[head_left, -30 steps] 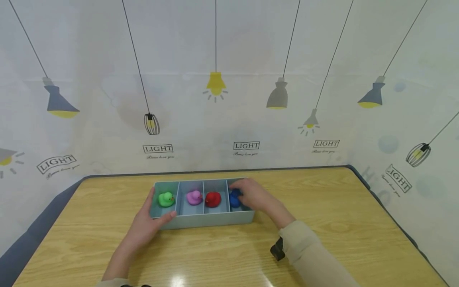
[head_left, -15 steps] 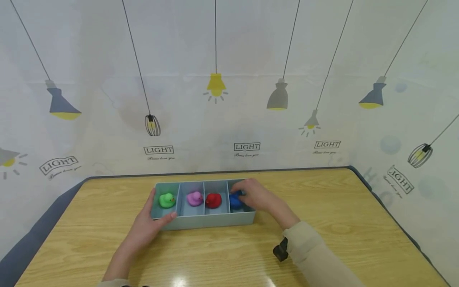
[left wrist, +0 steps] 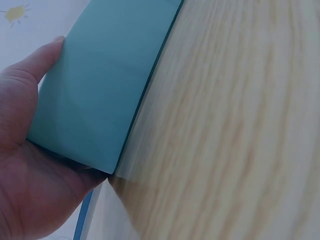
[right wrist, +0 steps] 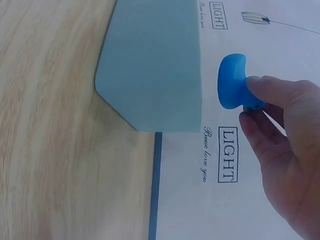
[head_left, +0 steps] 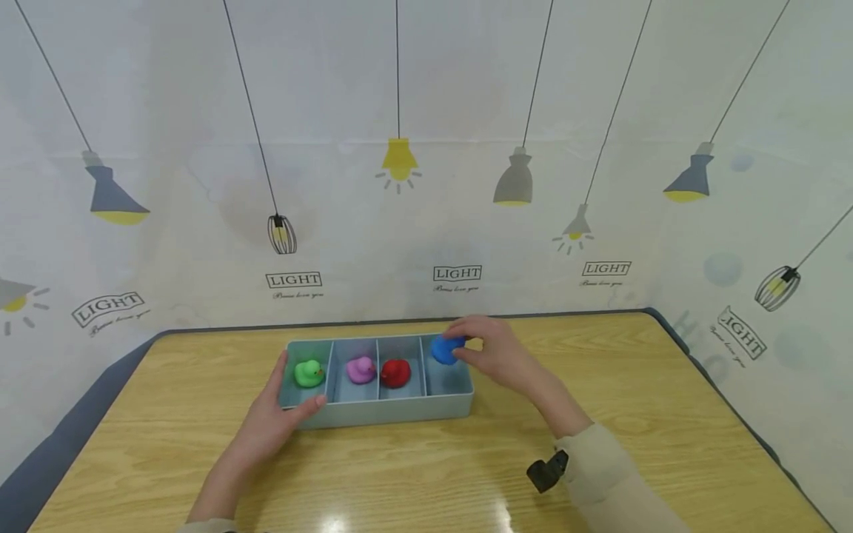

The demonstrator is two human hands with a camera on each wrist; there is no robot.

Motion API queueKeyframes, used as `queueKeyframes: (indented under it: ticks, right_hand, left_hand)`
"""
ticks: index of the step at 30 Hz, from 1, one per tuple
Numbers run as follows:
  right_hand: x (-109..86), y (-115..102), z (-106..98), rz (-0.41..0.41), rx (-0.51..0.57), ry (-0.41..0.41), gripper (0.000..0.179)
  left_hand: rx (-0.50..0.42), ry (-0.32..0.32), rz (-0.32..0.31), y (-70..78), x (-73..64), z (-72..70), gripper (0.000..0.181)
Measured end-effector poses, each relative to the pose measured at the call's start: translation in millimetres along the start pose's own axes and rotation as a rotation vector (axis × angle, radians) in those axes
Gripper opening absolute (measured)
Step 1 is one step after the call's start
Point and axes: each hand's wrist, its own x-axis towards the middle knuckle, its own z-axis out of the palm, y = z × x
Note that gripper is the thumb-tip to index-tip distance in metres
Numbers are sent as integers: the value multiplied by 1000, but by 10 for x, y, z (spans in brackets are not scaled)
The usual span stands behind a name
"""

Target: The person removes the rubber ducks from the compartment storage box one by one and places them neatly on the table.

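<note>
My right hand (head_left: 496,352) pinches a blue rubber duck (right wrist: 232,82) between thumb and fingers, and in the right wrist view the duck is up above the box's rim. Below it is the rightmost compartment of a pale blue-green divided box (head_left: 386,410). My left hand (head_left: 269,411) grips the box's left end, its thumb along the front rim and its fingers round the left side. A green rubber duck (head_left: 309,374) sits in the leftmost compartment. The two middle compartments hold a purple duck (head_left: 360,369) and a red duck (head_left: 396,373).
The box stands on a wood-grain table (head_left: 400,474) near its far edge. Behind rises a pale backdrop (head_left: 346,89) printed with hanging lamps. A small black device (head_left: 548,471) is fixed at my right sleeve cuff.
My right hand has lifted the blue duck up out of the rightmost compartment, moving a little up and to the right. The left hand keeps its grip on the box.
</note>
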Motion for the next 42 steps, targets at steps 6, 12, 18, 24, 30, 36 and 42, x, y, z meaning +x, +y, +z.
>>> queueKeyframes:
  ticks: [6, 12, 18, 24, 30, 36, 42]
  right_hand:
    - [-117, 58, -127, -3, -11, 75, 26]
    - [-224, 196, -183, 26, -26, 131, 27]
    - [-315, 314, -162, 114, -50, 187, 23]
    - [-382, 424, -53, 212, -103, 245, 19]
    - [-446, 509, 74, 247, -103, 261, 16]
    - [-462, 563, 172, 319, -71, 252, 14]
    - [-447, 603, 259, 403, -45, 253, 14]
  left_hand:
    - [1, 3, 5, -1, -1, -2, 114]
    - [-6, 3, 6, -17, -4, -6, 114]
    - [-7, 1, 8, -19, -4, -7, 115]
    - [-3, 5, 14, -15, -3, -4, 115]
    - [3, 4, 20, -17, 0, 4, 114]
    - [4, -1, 19, -31, 9, 6, 114]
    - [4, -4, 14, -30, 12, 3, 115]
